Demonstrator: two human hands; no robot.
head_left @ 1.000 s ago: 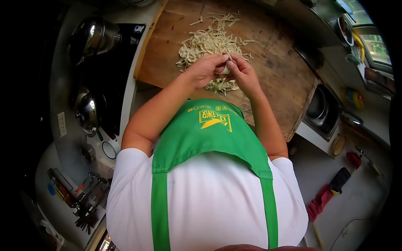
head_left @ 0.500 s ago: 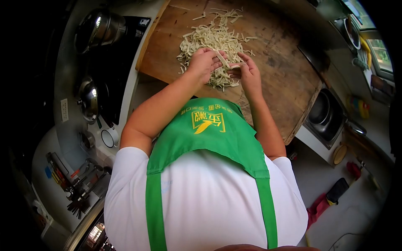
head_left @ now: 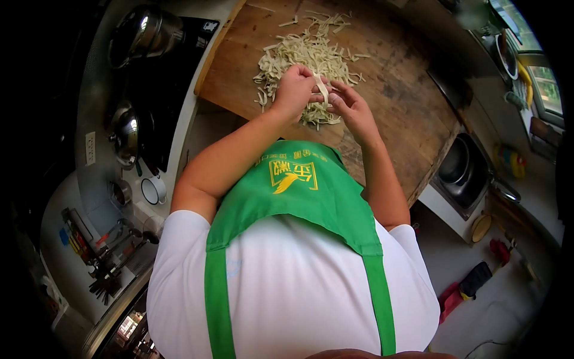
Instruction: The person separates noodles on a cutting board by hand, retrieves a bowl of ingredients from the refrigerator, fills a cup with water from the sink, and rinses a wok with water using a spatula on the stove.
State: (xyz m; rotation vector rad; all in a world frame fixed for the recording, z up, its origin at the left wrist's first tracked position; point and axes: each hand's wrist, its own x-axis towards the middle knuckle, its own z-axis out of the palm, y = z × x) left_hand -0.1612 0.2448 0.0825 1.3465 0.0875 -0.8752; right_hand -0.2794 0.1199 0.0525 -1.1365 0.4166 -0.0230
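Note:
A pale, flat noodle strip (head_left: 323, 90) is stretched between my two hands, above a loose pile of cut noodles (head_left: 306, 52) on a wooden board (head_left: 388, 72). My left hand (head_left: 294, 93) pinches the strip's upper end between thumb and fingers. At its lower end, the fingers and thumb of my right hand (head_left: 354, 110) close on it, though the exact contact is partly hidden. More noodles (head_left: 320, 113) lie on the board just beneath both hands.
To the left is a dark stove with a metal pot (head_left: 146, 36) and a lidded pan (head_left: 125, 134). A white enamel mug (head_left: 153, 190) stands nearer me. A sink (head_left: 460, 173) adjoins the board's right side. A dark flat blade-like object (head_left: 448, 90) lies along the board's right edge.
My right hand's fingers have drawn in from spread to closed around the strip's lower end. The strip now hangs more upright, and the hands are slightly closer together.

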